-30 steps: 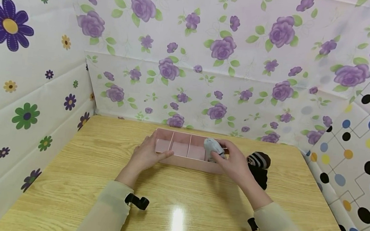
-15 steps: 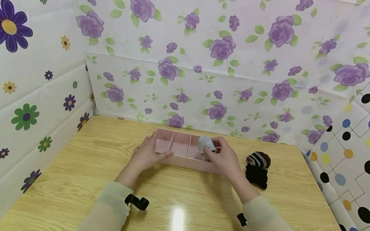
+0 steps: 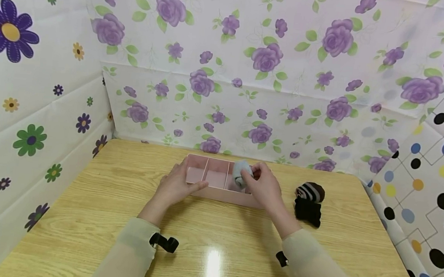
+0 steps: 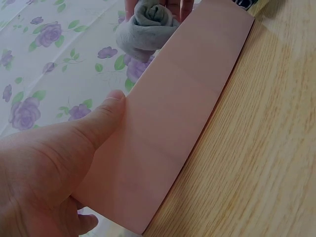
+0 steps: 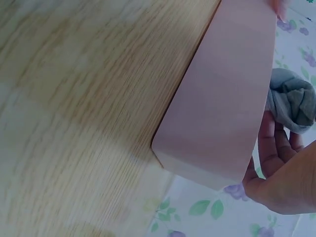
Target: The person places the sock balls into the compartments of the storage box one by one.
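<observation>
We look down on a wooden counter (image 3: pixel 83 214) boxed in by flowered paper walls (image 3: pixel 250 71). At the left, our left hand (image 3: pixel 174 186) grasps the left end of a long pink box (image 3: pixel 217 194) with dividers, thumb pressed flat on its near wall; the left wrist view shows that thumb against the pink side. This hand and the box sit where they were a second ago.

Toward the middle, the box holds several compartments in a row, and those on the left show only bare pink floor.

Just right of centre, our right hand (image 3: pixel 263 188) pinches a rolled grey sock (image 3: pixel 240 174) between fingers and thumb, above the box around its third compartment from the left. We cannot tell whether the sock touches the box floor. A second ago this hand and sock were over the right end of the box; they have since shifted leftward, and the forearm has followed.

Further right, lying on the counter just beside the box's right end, sits a dark bundle of socks with black and white stripes on top (image 3: pixel 308 202), unmoved.
</observation>
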The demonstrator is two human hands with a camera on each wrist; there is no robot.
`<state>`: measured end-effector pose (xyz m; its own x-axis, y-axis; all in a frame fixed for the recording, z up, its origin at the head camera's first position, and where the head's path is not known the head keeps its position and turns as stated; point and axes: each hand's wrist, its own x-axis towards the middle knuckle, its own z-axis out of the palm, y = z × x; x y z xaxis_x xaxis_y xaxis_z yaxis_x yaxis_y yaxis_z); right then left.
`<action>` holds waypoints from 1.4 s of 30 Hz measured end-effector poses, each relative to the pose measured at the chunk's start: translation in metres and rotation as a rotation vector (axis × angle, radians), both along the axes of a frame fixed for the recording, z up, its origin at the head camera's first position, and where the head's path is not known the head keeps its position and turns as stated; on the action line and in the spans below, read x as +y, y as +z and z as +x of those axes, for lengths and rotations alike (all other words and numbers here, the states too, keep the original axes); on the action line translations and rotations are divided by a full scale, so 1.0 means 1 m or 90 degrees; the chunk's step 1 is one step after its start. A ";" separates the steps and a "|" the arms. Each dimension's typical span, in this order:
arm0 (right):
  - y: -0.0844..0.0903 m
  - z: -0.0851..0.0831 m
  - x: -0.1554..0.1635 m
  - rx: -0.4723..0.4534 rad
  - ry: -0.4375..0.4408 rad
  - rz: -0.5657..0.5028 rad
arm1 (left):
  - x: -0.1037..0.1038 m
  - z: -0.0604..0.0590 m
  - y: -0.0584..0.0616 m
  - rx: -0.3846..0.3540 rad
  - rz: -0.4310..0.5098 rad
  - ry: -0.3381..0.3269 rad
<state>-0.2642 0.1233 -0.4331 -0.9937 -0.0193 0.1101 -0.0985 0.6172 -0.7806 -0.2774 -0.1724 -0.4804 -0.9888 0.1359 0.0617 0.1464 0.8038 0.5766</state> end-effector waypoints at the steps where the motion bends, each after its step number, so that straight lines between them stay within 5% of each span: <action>1: 0.000 0.000 -0.001 0.000 -0.002 0.008 | 0.000 0.000 0.000 -0.001 0.000 0.000; 21: -0.012 -0.008 -0.009 0.009 -0.052 0.130 | 0.000 0.002 0.001 -0.008 0.004 0.001; 42: -0.010 0.005 0.018 0.115 -0.041 0.152 | 0.001 0.001 0.002 0.003 -0.001 0.001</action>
